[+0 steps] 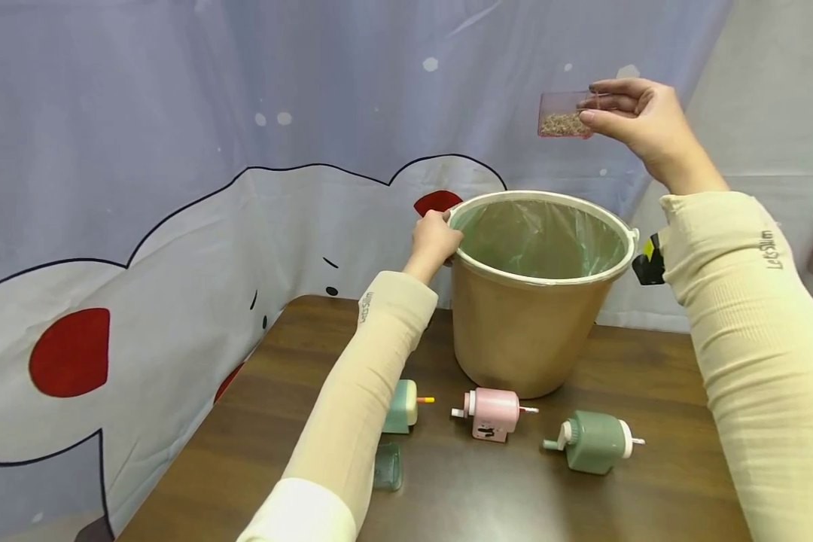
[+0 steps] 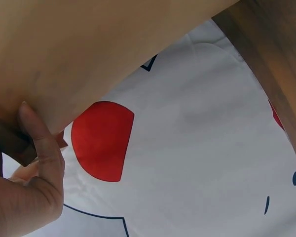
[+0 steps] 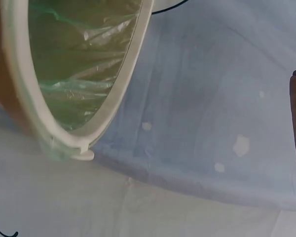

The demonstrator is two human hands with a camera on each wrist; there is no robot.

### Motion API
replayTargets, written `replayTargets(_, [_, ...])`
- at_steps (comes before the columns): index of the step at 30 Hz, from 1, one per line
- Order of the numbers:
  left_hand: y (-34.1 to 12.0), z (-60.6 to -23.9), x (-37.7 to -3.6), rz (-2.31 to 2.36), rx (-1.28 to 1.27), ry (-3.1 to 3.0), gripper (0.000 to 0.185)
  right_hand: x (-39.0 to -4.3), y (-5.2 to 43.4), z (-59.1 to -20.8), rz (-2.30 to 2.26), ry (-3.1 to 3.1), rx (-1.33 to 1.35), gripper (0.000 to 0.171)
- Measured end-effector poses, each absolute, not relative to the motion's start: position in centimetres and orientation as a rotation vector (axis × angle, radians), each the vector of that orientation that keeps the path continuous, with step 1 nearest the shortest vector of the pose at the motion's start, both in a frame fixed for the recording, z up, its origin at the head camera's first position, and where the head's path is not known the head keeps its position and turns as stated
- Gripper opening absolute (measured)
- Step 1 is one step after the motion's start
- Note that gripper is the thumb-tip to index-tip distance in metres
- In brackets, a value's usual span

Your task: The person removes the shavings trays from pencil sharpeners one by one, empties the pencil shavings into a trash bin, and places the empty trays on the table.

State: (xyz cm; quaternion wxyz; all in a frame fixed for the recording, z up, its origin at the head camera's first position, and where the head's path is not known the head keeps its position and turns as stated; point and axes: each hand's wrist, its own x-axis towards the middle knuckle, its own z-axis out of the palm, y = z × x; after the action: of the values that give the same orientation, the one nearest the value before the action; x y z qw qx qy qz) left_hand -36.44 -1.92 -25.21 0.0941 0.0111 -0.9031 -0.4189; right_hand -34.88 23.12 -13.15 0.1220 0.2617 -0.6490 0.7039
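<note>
Sleeves in cream frame the near view, and above them the right hand (image 1: 640, 120) pinches a small clear tray (image 1: 564, 114) of pencil shavings, raised above the far rim of the bucket (image 1: 515, 331). That tan bucket, lined with a green plastic bag (image 1: 549, 241), stands on the worktop (image 1: 650, 482) below the tray. At its rim the left hand (image 1: 435, 239) grips with curled fingers. Nearer than the bucket, between the arms, lie three pencil sharpeners: a mint one (image 1: 402, 406) beside the left forearm, a pink one (image 1: 491, 413), and a green one (image 1: 595, 441). Behind hangs a cartoon-printed cloth (image 1: 176, 248).
</note>
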Motion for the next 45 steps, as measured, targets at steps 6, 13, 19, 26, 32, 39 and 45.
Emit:
replayTargets(6, [-2.1, -25.3, -36.5, -1.245, 0.028, -2.651, 0.053, -35.0, 23.4, -13.0, 1.977, -1.950, 0.713, 0.027])
replayTargets(13, [-2.4, -25.2, -36.7, -1.250, 0.038, -2.660, 0.053, -35.0, 23.4, -12.8, 1.751, -2.127, 0.712, 0.027])
replayTargets(19, [-2.5, -25.1, -36.7, -1.224, 0.018, -2.654, 0.053, -34.9, 23.4, -12.7, 1.721, -2.179, 0.777, 0.030])
replayTargets(26, [-2.3, -25.2, -36.7, -1.222, 0.031, -2.662, 0.054, -34.8, 23.2, -12.6, 1.543, -2.346, 0.745, 0.034])
replayTargets(32, [-2.2, -25.0, -36.6, -1.248, 0.032, -2.663, 0.054, -34.9, 22.9, -12.6, 1.499, -2.408, 0.721, 0.039])
replayTargets(39, [-2.2, -25.0, -36.7, -1.250, 0.040, -2.666, 0.054, -35.0, 22.2, -12.4, 1.266, -2.571, 0.739, 0.051])
replayTargets(45, [-2.2, -25.0, -36.6, -1.269, 0.038, -2.660, 0.055, -35.1, 21.4, -12.6, 0.928, -2.662, 0.747, 0.052])
